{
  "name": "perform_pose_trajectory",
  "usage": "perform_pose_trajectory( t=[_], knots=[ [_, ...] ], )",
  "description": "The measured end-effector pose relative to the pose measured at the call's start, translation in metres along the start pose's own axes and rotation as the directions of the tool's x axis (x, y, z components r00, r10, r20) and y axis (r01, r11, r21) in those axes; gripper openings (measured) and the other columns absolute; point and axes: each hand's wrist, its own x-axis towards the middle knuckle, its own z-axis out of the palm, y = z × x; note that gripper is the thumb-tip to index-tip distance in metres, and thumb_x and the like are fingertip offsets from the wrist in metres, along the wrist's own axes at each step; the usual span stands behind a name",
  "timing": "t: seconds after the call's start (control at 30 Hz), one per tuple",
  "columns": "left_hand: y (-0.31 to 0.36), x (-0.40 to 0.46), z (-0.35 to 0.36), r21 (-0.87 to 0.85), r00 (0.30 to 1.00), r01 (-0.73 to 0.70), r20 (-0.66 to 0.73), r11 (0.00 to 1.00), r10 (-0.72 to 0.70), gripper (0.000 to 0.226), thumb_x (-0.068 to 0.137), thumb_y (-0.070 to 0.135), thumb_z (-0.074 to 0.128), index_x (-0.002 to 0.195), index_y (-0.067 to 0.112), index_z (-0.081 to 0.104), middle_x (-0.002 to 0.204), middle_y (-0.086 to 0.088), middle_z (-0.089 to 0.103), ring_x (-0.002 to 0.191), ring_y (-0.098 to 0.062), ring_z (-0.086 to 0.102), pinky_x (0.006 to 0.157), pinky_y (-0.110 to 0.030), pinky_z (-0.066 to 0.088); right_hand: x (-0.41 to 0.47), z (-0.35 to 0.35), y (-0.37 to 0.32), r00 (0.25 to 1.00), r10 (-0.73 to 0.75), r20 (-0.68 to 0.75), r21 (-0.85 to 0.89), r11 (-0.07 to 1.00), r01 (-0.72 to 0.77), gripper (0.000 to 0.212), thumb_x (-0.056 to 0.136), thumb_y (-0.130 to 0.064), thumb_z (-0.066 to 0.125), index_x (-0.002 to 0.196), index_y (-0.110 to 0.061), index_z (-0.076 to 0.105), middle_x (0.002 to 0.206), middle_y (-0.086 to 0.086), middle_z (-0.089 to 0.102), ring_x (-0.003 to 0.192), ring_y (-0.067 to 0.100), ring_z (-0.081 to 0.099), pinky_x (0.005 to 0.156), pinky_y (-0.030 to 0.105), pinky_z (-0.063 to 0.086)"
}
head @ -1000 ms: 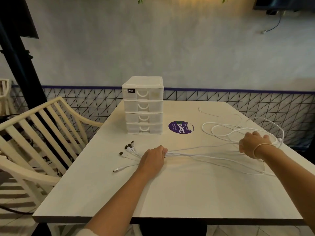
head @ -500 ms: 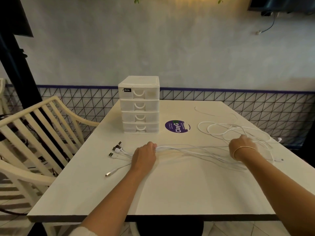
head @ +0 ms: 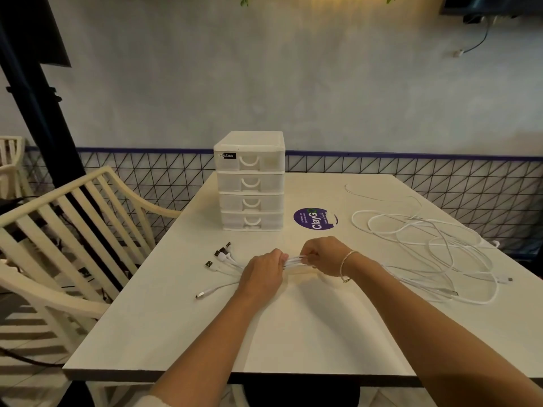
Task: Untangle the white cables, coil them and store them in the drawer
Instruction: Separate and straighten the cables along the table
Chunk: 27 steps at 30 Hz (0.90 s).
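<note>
Both hands, left hand [head: 262, 273] and right hand [head: 326, 255], grip the white cables [head: 293, 261] in front of the 4-drawer box [head: 249, 180]; a purple sticker [head: 315, 218] lies right of the box.

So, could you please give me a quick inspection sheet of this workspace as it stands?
Surface: white table, purple round sticker.
Job's things: white cables loose on the right; drawer unit, all four drawers closed.
Clutter: nothing seen.
Grippers: left hand and right hand grip the bundle side by side.
Cables: plug ends fan out left.
Surroundings: slatted chair, grey wall.
</note>
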Motion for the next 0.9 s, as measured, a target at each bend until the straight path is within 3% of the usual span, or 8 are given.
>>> perform_pose_trajectory(
  t=[0.2, 0.3, 0.43, 0.67, 0.8, 0.9],
  knots=[
    [-0.001, -0.001, 0.000, -0.041, 1.000, -0.025, 0.015, 0.999, 0.026, 0.031, 0.102, 0.022, 0.030, 0.111, 0.010, 0.056, 0.106, -0.012, 0.067, 0.099, -0.032, 0.057, 0.077, -0.033, 0.038, 0.000, 0.004, -0.003, 0.999, 0.030, 0.028, 0.045, 0.999, -0.031, 0.023, 0.096, -0.015, 0.045, 0.112, -0.008, 0.060, 0.111, 0.011, 0.064, 0.099, 0.024, 0.057, 0.077, 0.026, 0.040],
    [0.000, -0.001, 0.000, -0.020, 0.999, -0.035, 0.025, 0.999, 0.036, 0.031, 0.101, 0.021, 0.030, 0.112, 0.011, 0.056, 0.108, -0.011, 0.066, 0.100, -0.031, 0.057, 0.078, -0.032, 0.037, 0.000, 0.001, -0.001, 1.000, 0.018, 0.011, 0.032, 0.999, -0.018, 0.021, 0.093, -0.015, 0.050, 0.109, -0.009, 0.062, 0.109, 0.010, 0.065, 0.087, 0.018, 0.050, 0.066, 0.020, 0.038],
    [0.000, 0.000, 0.000, -0.004, 0.999, -0.040, 0.022, 0.999, 0.040, 0.031, 0.102, 0.021, 0.029, 0.113, 0.011, 0.056, 0.110, -0.011, 0.066, 0.102, -0.032, 0.057, 0.079, -0.032, 0.037, -0.001, -0.004, 0.001, 0.999, -0.041, 0.012, -0.032, 0.999, 0.042, 0.023, 0.092, -0.015, 0.053, 0.111, -0.010, 0.065, 0.110, 0.008, 0.066, 0.085, 0.015, 0.047, 0.058, 0.011, 0.032],
    [0.005, -0.002, -0.003, 0.038, 0.997, -0.059, -0.043, 0.998, 0.060, 0.033, 0.102, 0.021, 0.028, 0.114, 0.008, 0.056, 0.109, -0.012, 0.066, 0.101, -0.032, 0.057, 0.080, -0.031, 0.034, -0.008, -0.025, 0.010, 0.974, -0.012, 0.228, -0.217, 0.974, 0.063, 0.034, 0.086, 0.001, 0.045, 0.103, -0.015, 0.070, 0.090, -0.001, 0.060, 0.080, 0.013, 0.052, 0.074, 0.021, 0.041],
    [0.003, -0.002, -0.002, 0.028, 0.997, -0.054, -0.051, 0.998, 0.055, 0.034, 0.103, 0.022, 0.028, 0.113, 0.007, 0.056, 0.109, -0.013, 0.066, 0.100, -0.033, 0.057, 0.082, -0.033, 0.035, -0.009, -0.027, 0.021, 0.967, 0.077, 0.241, -0.365, 0.931, 0.017, 0.026, 0.090, -0.012, 0.048, 0.104, -0.018, 0.070, 0.095, 0.003, 0.063, 0.084, 0.017, 0.054, 0.075, 0.025, 0.040],
    [0.002, -0.002, 0.000, 0.008, 0.995, -0.066, -0.080, 0.998, 0.066, 0.042, 0.102, 0.026, 0.023, 0.110, 0.004, 0.058, 0.105, -0.016, 0.067, 0.097, -0.035, 0.059, 0.079, -0.034, 0.038, -0.011, -0.027, 0.034, 0.962, 0.183, 0.204, -0.494, 0.868, -0.060, 0.026, 0.093, -0.019, 0.046, 0.110, -0.019, 0.066, 0.109, 0.003, 0.065, 0.104, 0.022, 0.058, 0.091, 0.034, 0.039]
  ],
)
